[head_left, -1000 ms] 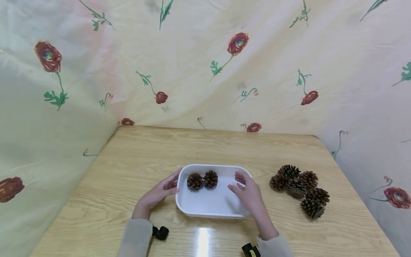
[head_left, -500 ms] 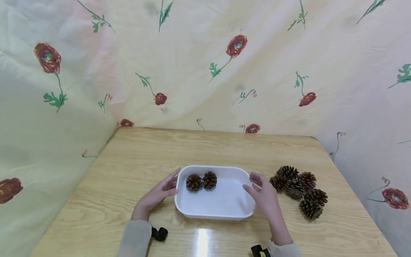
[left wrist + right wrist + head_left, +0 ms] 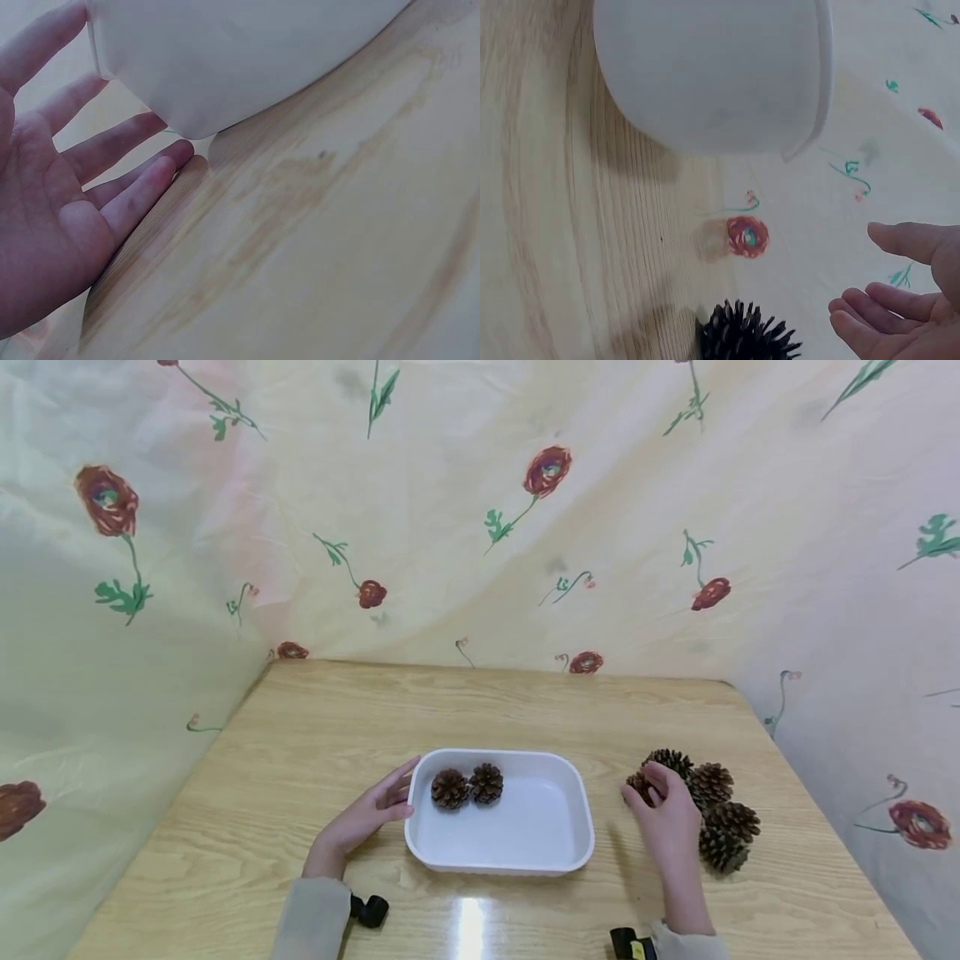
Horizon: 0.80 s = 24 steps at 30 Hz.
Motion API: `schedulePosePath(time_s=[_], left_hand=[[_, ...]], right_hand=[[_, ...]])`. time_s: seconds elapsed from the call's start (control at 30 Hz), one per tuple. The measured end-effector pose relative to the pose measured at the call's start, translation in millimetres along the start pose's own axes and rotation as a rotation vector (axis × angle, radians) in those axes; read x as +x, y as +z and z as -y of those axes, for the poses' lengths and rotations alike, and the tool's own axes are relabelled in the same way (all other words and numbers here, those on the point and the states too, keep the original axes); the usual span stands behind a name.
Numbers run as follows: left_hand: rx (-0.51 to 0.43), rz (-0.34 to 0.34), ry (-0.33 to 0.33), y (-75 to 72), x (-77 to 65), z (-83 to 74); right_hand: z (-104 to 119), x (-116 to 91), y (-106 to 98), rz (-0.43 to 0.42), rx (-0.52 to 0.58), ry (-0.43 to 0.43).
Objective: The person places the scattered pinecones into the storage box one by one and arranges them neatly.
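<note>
A white plastic tub (image 3: pixel 536 827) stands on the table with two brown pine cones, a left one (image 3: pixel 450 789) and a right one (image 3: pixel 486 783), side by side in its far left part. My left hand (image 3: pixel 372 810) rests against the tub's left end. In the left wrist view its fingers (image 3: pixel 112 146) are spread, their tips along the tub's wall. Over the pile of pine cones (image 3: pixel 731 821) on the right hovers my right hand (image 3: pixel 670 818), partly covering a cone (image 3: pixel 639 785). Its thumb and fingers are apart in the right wrist view, beside a dark pine cone (image 3: pixel 742 334).
The wooden table (image 3: pixel 480 706) runs back to a flowered cloth (image 3: pixel 420 510) hung behind and at both sides. A small black device (image 3: pixel 370 910) is on the left wrist, another (image 3: pixel 633 943) on the right. Light glares near the front edge.
My right hand has moved from over the tub's right end, rightward past its rim, to the pine cone pile. The left hand stays at the tub, and the head view has shifted slightly.
</note>
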<state>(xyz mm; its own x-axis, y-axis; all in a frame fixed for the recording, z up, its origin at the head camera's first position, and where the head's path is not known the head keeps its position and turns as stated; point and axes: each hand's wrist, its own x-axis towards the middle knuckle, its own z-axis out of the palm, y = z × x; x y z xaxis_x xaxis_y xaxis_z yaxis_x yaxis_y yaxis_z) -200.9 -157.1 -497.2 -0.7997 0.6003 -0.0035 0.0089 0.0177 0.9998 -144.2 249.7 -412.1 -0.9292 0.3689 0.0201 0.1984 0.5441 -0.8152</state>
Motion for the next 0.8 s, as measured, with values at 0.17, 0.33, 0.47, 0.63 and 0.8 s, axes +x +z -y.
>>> schedulePosePath(time_s=[0.17, 0.33, 0.47, 0.63, 0.8], left_hand=[[0.005, -0.004, 0.001, -0.3, 0.0, 3.9], [0.004, 0.002, 0.009, -0.9, 1.0, 4.7], [0.001, 0.009, 0.02, -1.4, 1.6, 5.4], [0.0, 0.006, 0.012, -1.3, 1.0, 5.1], [-0.006, 0.004, 0.011, -1.7, 0.5, 5.7]], right_hand=[[-9, 3, -6, -0.034, -0.024, 0.025], [-18, 9, -7, -0.044, -0.072, 0.048], [-26, 11, -5, -0.06, -0.104, 0.048], [-31, 14, -3, -0.063, -0.115, 0.046], [-32, 16, -1, -0.047, -0.115, 0.045]])
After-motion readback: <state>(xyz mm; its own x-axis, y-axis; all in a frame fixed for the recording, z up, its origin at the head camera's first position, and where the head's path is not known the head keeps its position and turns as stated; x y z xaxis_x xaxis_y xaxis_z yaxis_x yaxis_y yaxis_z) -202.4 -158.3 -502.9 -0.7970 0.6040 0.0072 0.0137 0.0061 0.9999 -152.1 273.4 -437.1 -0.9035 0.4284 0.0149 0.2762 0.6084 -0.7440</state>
